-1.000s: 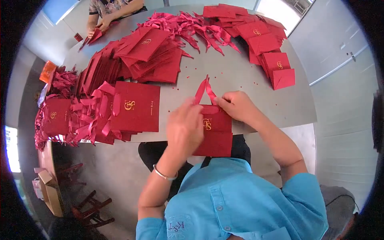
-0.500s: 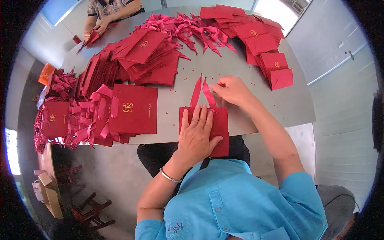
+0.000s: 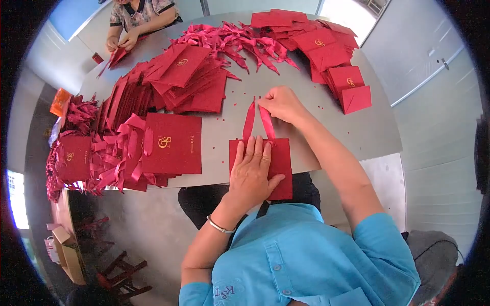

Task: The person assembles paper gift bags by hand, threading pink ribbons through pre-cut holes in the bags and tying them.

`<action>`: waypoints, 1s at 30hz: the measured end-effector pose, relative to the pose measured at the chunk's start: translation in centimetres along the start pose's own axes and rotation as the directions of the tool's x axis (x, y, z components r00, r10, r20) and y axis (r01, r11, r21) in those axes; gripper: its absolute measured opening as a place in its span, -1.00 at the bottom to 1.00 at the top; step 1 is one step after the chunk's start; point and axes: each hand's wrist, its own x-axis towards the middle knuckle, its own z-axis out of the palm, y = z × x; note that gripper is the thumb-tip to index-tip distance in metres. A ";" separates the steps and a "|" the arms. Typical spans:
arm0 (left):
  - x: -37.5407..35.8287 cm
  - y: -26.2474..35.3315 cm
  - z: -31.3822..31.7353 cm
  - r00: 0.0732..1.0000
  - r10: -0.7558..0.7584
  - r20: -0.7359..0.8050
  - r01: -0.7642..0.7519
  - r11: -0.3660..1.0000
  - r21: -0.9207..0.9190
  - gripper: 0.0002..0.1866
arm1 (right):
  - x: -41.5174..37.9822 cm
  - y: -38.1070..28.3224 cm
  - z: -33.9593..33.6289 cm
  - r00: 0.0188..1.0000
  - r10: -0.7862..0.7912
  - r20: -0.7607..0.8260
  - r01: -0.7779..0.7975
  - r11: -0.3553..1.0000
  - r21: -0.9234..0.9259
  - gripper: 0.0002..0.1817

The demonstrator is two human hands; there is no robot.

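A small red paper bag (image 3: 280, 176) lies flat at the table's near edge, its lower end reaching over my lap. My left hand (image 3: 252, 166) rests flat on it with fingers stretched out. Two pink-red ribbon ends run up from the bag's top edge, the left ribbon (image 3: 249, 121) lying loose on the table. At the tip of the right ribbon (image 3: 266, 122), my right hand (image 3: 280, 104) is closed in a pinch on it.
Stacked red bags (image 3: 176, 143) stand at left with ribbon handles. More bag piles (image 3: 191, 76) lie beyond, and others (image 3: 326, 48) at back right. Loose ribbons (image 3: 229, 41) heap at the far middle. Across the table (image 3: 235, 109), a person (image 3: 145, 20) handles a red bag. A stool (image 3: 120, 273) stands below left.
My right hand has moved slightly left and up onto the right ribbon's end and now pinches it. My left hand stays flat on the bag. The view has shifted a little.
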 end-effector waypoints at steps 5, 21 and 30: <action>0.2 0.1 -0.3 0.998 -0.015 0.054 0.014 1.000 0.020 -0.15 | 0.1 0.4 0.1 1.000 -0.012 -0.001 0.012 1.000 -0.013 -0.67; 0.7 0.3 -0.6 0.993 -0.038 0.111 0.033 0.998 0.050 -0.16 | -3.5 2.5 1.8 0.534 -0.842 0.072 0.781 0.459 -0.424 -0.63; 0.7 0.8 -0.4 0.991 -0.068 0.119 0.060 0.996 0.073 -0.16 | -3.2 2.5 1.7 0.616 -0.785 0.073 0.746 0.550 -0.376 -0.66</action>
